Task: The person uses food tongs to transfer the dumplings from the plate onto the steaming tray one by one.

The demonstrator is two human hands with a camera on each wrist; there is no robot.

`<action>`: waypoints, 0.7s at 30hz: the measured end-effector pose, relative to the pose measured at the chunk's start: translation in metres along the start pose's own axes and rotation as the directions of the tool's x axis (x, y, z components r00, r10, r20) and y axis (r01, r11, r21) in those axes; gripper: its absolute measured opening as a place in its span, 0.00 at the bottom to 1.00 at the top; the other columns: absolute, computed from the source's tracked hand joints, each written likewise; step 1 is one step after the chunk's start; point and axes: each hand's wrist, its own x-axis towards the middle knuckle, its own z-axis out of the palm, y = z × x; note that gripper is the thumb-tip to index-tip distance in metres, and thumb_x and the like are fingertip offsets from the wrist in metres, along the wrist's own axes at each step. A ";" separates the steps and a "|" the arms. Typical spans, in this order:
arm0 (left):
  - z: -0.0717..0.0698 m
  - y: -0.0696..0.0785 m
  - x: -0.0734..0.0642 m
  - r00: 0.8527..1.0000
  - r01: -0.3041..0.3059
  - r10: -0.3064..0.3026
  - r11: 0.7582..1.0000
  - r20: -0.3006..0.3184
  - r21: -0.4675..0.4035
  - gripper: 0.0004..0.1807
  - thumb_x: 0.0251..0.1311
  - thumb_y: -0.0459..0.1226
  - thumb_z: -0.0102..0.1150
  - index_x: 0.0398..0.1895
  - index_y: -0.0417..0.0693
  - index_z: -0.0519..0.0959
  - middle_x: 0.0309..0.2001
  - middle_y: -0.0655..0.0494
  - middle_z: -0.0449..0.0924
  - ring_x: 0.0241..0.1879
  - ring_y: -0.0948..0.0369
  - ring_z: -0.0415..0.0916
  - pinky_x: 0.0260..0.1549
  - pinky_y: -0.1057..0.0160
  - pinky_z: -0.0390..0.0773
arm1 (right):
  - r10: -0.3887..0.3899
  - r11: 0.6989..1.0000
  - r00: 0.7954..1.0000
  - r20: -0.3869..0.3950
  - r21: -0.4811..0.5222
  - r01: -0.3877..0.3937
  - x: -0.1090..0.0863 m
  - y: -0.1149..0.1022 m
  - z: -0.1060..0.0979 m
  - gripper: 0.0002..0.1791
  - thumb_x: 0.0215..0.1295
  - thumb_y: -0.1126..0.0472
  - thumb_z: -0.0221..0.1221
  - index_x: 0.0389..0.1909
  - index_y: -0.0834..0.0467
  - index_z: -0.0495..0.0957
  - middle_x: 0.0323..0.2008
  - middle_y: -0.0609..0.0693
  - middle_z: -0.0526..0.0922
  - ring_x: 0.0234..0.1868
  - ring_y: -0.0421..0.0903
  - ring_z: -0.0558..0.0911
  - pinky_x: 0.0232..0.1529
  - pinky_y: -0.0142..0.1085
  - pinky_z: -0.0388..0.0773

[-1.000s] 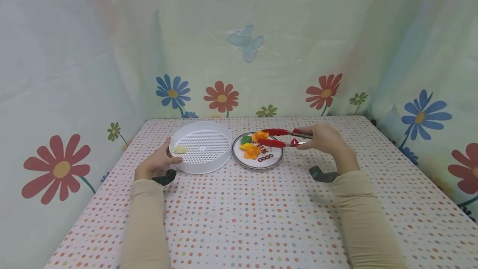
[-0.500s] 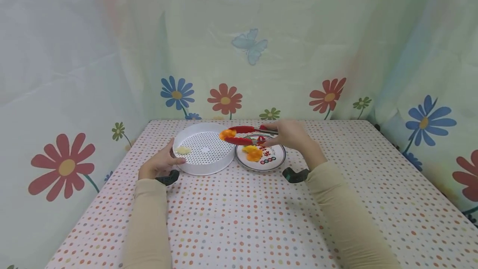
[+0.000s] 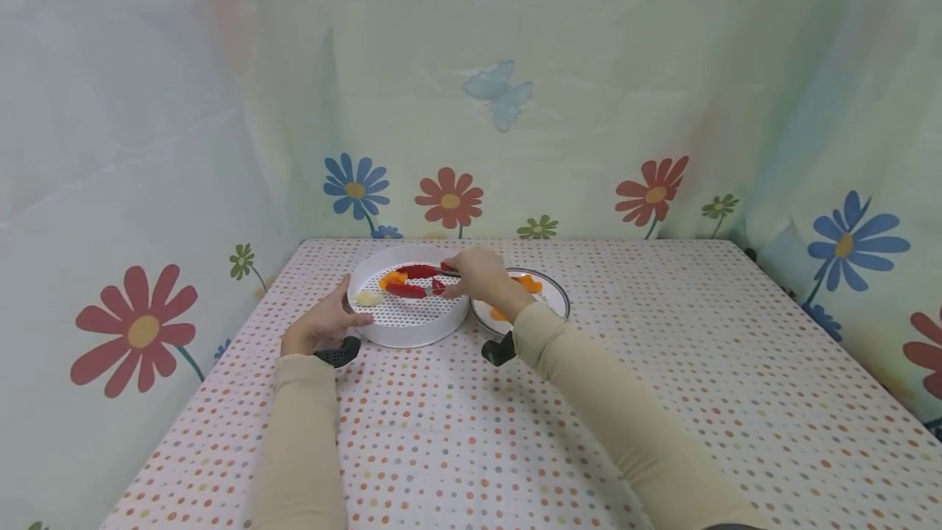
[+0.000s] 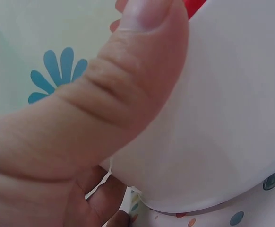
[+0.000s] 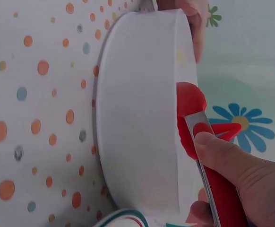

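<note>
My left hand (image 3: pixel 321 324) grips the near left wall of a round white steamer basket (image 3: pixel 412 335) with a perforated floor. In my right hand (image 3: pixel 478 275) is a pair of red-tipped metal tongs (image 3: pixel 406 290), reaching over the basket's rim. Between the tong tips sits an orange, pepper-like piece (image 3: pixel 392 279), low inside the basket. A pale yellow piece (image 3: pixel 368 298) lies on the basket floor just left of it. In the right wrist view, the thumb presses the red handle of the tongs (image 5: pixel 222 198), and the basket wall (image 5: pixel 137 113) hides the tips.
Right beside the basket stands a white plate (image 3: pixel 557 294) with a dark rim, bearing orange pieces (image 3: pixel 530 284); my right wrist covers part of it. A dotted cloth (image 3: pixel 441 448) covers the table, and a flowered curtain (image 3: pixel 574 105) hangs behind.
My right hand has carried the tongs and the orange piece left from the plate, over the rim, and down into the basket. The left hand keeps its hold on the basket.
</note>
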 end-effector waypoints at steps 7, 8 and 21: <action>0.003 0.002 -0.002 1.000 0.013 -0.012 0.997 0.014 -0.078 0.72 0.44 0.44 0.74 0.73 0.64 0.20 0.77 0.51 0.28 0.75 0.47 0.32 0.60 0.27 0.45 | -0.008 1.000 1.000 0.025 -0.026 0.009 0.012 -0.013 0.015 0.35 0.51 0.42 0.67 0.61 0.48 0.75 0.55 0.47 0.81 0.54 0.48 0.78 0.56 0.42 0.74; 0.003 0.002 -0.002 1.000 0.012 -0.010 0.997 0.016 -0.081 0.72 0.44 0.43 0.74 0.73 0.65 0.20 0.77 0.51 0.28 0.75 0.48 0.32 0.59 0.26 0.45 | -0.012 1.000 1.000 0.024 -0.023 0.012 0.012 -0.014 0.016 0.35 0.51 0.41 0.67 0.61 0.48 0.75 0.55 0.47 0.81 0.53 0.48 0.78 0.55 0.42 0.75; 0.004 0.002 0.000 0.999 0.047 -0.048 0.998 -0.017 -0.029 0.73 0.40 0.49 0.75 0.73 0.67 0.22 0.77 0.51 0.31 0.75 0.43 0.34 0.54 0.22 0.51 | 0.023 0.999 0.999 0.037 0.038 -0.025 0.019 -0.021 0.023 0.34 0.50 0.44 0.69 0.58 0.52 0.77 0.53 0.47 0.82 0.49 0.46 0.78 0.53 0.41 0.75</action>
